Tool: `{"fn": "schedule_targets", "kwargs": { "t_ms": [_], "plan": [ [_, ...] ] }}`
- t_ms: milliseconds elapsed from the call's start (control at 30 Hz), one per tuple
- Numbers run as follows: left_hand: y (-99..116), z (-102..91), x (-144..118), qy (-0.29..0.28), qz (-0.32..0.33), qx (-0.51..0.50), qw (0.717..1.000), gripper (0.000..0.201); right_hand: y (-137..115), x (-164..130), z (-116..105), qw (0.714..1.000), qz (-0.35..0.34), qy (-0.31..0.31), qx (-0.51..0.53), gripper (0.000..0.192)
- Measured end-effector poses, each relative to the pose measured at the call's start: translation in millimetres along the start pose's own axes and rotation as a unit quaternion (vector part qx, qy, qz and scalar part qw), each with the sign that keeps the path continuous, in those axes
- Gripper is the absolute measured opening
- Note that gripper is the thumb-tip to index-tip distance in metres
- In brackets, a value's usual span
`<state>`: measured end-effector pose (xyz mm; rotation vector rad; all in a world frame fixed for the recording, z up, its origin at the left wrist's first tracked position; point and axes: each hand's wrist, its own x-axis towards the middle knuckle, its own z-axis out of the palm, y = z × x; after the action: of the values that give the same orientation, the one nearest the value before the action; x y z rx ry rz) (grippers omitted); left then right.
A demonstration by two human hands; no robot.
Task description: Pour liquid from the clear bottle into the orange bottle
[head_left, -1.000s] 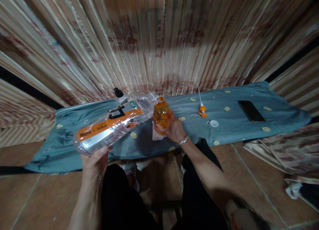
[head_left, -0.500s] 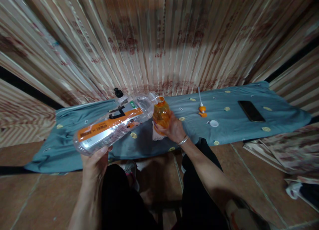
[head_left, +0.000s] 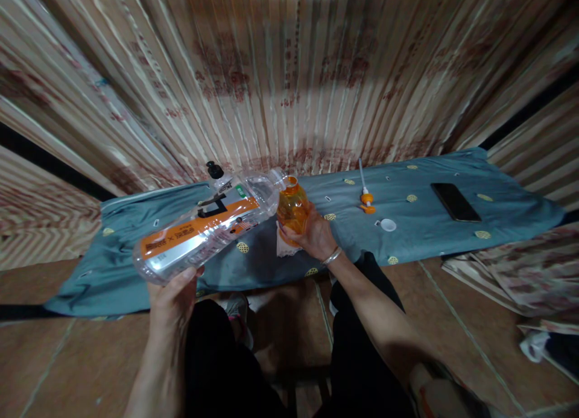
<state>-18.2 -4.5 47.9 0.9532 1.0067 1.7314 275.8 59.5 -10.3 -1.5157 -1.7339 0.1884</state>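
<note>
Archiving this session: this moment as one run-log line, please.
left hand: holds clear bottle, tilted toward orange bottle | right hand: holds orange bottle, uncapped | orange pump: lies on blue cloth

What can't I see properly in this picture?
All in the head view:
Black-topped bottle: mostly hidden behind the big clear bottle.
Orange bottle: lower part partly covered by the right hand.
Left hand: most fingers hidden behind the clear bottle.
Label: tiniest print too small to read.

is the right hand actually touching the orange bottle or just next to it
Touching: the head view shows the right hand closed against the lower side of the orange bottle, gripping it.
</note>
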Motion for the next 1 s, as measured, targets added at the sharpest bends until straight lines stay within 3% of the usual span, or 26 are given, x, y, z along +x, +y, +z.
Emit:
{"fn": "schedule_targets", "kwargs": {
  "t_ms": [1000],
  "plan": [
    [2.4, 2.3, -2.7, 0.001, -0.006, 0.025, 1.0, 0.069, 0.7, 0.2, -0.3, 1.0, -0.005, -0.009, 0.001, 0.078]
  ]
}}
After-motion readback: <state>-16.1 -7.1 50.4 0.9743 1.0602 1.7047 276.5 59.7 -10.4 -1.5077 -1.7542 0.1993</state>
